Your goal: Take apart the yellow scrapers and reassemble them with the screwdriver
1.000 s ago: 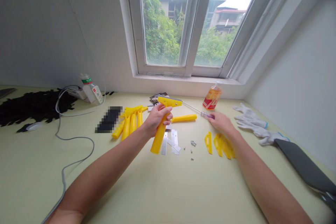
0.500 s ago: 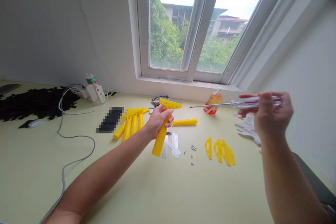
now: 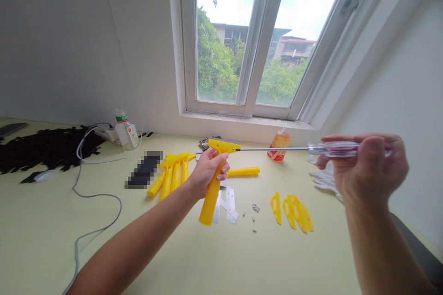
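My left hand [image 3: 209, 170] is closed round a yellow plastic scraper [image 3: 209, 205], its wide head up and its handle slanting down. My right hand [image 3: 372, 166] grips a screwdriver [image 3: 332, 149] by its clear and purple handle. The long shaft points left, and its tip meets the right end of the scraper's head, at a screw there. Below the scraper lie flat metal blades [image 3: 230, 205], partly hidden by its handle. Small screws [image 3: 255, 208] are scattered to the right of the blades. Several yellow blade covers [image 3: 297, 212] rest farther right.
Several yellow scraper handles [image 3: 176, 170] lie left of my left hand, and another handle [image 3: 244, 172] lies behind it. An orange bottle [image 3: 278, 145] stands below the window. White gloves [image 3: 325, 179] lie near my right hand. A grey cable [image 3: 116, 207] crosses the table's left side.
My right hand has brought the screwdriver left, so its tip now meets the scraper's head instead of hanging short of it. The view has tilted up slightly.
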### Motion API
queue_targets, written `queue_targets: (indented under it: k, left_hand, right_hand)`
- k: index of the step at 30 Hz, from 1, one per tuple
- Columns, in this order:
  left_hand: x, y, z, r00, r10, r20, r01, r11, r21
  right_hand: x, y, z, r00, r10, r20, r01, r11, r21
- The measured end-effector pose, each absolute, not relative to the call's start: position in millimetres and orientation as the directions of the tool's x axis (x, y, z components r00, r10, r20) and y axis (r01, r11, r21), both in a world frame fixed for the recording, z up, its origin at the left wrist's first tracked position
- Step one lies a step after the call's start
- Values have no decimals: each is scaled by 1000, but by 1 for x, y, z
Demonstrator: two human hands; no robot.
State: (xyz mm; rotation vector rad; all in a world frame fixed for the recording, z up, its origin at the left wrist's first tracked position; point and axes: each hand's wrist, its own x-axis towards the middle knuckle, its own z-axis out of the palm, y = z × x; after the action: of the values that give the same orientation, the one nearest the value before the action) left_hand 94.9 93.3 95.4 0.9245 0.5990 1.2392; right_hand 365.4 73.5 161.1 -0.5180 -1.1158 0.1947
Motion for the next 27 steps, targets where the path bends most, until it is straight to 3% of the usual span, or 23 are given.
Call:
queue_targets:
  k: [13,19,22,27]
  left_hand:
    - [96,94,93,250,964,87,-523,59,850]
    - [97,93,97,202,974,103,-480,7,877]
    - [97,94,98,167,978,128,-454,-39,890]
    - [91,99,99,80,979,188,-355,-148,923]
  right_hand:
    - [363,72,157,391,466,794,102,835,-540]
    - [351,62,154,396,384,834,238,835,-497]
    - [344,52,154,282,394,875,239,854,-462]
    - [339,31,156,-49,475,879,223,863,-454]
